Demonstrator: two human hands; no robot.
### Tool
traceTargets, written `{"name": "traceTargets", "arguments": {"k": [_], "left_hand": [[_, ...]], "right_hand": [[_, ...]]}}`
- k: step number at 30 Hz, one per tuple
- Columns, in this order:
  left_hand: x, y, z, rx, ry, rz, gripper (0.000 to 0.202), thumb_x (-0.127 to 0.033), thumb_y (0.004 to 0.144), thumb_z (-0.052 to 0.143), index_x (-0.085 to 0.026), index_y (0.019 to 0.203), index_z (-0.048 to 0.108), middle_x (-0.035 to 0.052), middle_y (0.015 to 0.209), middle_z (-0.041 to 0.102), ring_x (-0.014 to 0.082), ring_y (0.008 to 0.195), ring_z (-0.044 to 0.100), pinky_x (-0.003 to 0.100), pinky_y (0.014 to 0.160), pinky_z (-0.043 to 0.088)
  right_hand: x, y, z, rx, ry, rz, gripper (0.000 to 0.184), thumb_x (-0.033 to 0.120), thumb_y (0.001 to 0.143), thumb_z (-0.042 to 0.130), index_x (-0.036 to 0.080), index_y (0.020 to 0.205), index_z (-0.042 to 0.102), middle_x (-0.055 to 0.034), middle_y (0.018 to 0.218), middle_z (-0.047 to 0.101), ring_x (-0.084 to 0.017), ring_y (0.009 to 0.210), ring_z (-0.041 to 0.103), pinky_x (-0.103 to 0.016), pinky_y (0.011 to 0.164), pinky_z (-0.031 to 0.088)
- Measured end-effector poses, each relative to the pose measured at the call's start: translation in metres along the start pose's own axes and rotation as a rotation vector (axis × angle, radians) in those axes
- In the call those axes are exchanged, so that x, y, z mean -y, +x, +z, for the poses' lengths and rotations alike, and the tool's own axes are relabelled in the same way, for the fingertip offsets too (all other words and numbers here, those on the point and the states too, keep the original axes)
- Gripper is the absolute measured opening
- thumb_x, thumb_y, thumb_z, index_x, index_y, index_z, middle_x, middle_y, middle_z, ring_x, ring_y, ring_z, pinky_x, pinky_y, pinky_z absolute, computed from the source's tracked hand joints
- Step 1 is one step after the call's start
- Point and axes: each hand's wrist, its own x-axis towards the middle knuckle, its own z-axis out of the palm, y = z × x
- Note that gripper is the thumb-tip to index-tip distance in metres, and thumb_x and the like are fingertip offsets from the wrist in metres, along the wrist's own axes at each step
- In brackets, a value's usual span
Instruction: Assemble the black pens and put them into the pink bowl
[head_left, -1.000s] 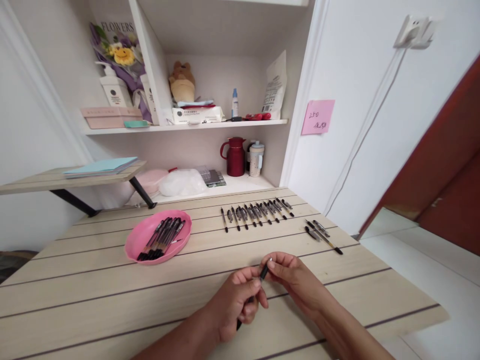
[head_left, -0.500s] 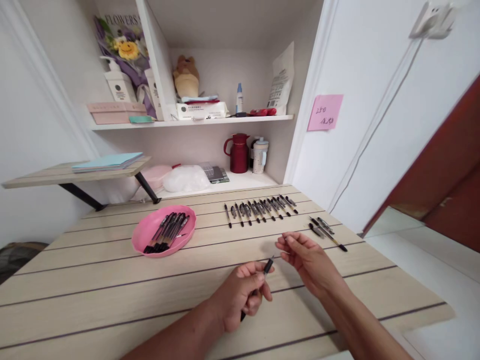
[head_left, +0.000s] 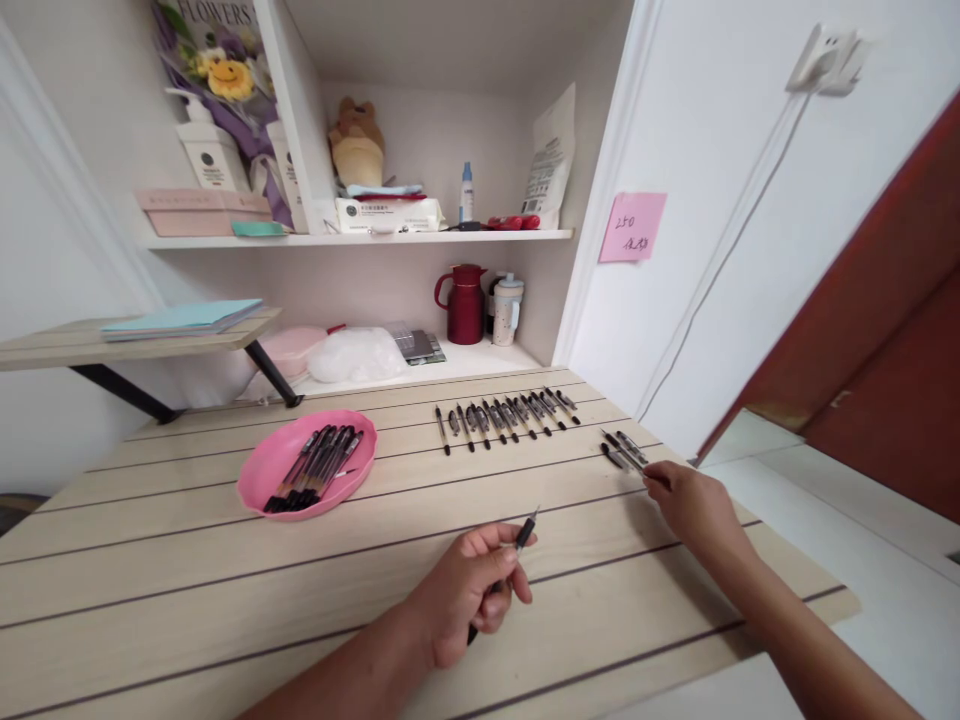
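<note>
A black pen point(head_left: 526, 532) with its metal tip bare points up and right from my left hand point(head_left: 480, 590), whose fingers are wrapped round it. Its black rear end shows below the hand. Over at the right, the fingers of my right hand point(head_left: 690, 505) are closed on the rear part of another pen point(head_left: 634, 457). That pen lies in a small group on the table with a loose black cap point(head_left: 613, 456) and other dark pen parts point(head_left: 630, 443). My fingers hide its rear end.
A pink scalloped bowl point(head_left: 251, 490) with several pens stands at the left of the wooden table point(head_left: 315, 580). Behind, uncapped pens and caps point(head_left: 510, 418) lie in a row. Further back are a red jug point(head_left: 465, 305), a cup point(head_left: 508, 310) and a raised shelf point(head_left: 60, 340).
My right hand has moved right, from near the left hand to the group of pens, and has taken hold of one. My left hand still holds its pen. The view has shifted slightly.
</note>
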Motion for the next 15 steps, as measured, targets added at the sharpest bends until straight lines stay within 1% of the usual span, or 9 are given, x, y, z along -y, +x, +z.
{"name": "traceTargets", "arguments": {"k": [3,5,9,15], "left_hand": [[-0.001,-0.001,0.001,-0.008,0.003,-0.009,0.034,-0.032,0.076,0.054,-0.015,0.105,0.050,-0.0003,0.062,0.055,-0.0001,0.035,0.025,0.018,0.037,0.009],[-0.002,-0.001,0.002,-0.015,0.003,-0.012,0.033,-0.032,0.076,0.054,-0.015,0.104,0.050,-0.0002,0.062,0.055,-0.0001,0.034,0.025,0.018,0.037,0.009],[-0.001,-0.001,0.002,-0.016,0.003,-0.017,0.035,-0.033,0.075,0.056,-0.015,0.104,0.050,-0.0004,0.062,0.055,-0.0001,0.034,0.026,0.018,0.037,0.008],[-0.001,-0.001,0.001,-0.001,0.007,-0.010,0.035,-0.033,0.075,0.055,-0.016,0.104,0.050,-0.0002,0.063,0.055,0.0001,0.035,0.027,0.017,0.037,0.009]], "right_hand": [[0.003,0.002,0.004,0.025,-0.148,-0.016,0.022,0.028,0.076,0.043,0.021,0.082,0.063,-0.0070,0.080,0.067,-0.023,0.072,0.060,-0.029,0.055,0.036],[0.004,0.003,0.005,0.029,-0.202,-0.014,0.021,0.029,0.077,0.043,0.022,0.082,0.061,-0.0057,0.083,0.066,-0.023,0.072,0.059,-0.028,0.053,0.034],[0.002,0.007,0.008,0.043,-0.224,-0.025,0.020,0.030,0.078,0.043,0.023,0.083,0.061,-0.0048,0.089,0.064,-0.020,0.073,0.059,-0.026,0.052,0.032],[0.001,0.011,0.012,0.073,-0.224,-0.005,0.021,0.031,0.077,0.044,0.024,0.084,0.062,-0.0049,0.089,0.064,-0.022,0.078,0.058,-0.027,0.053,0.033]]}}
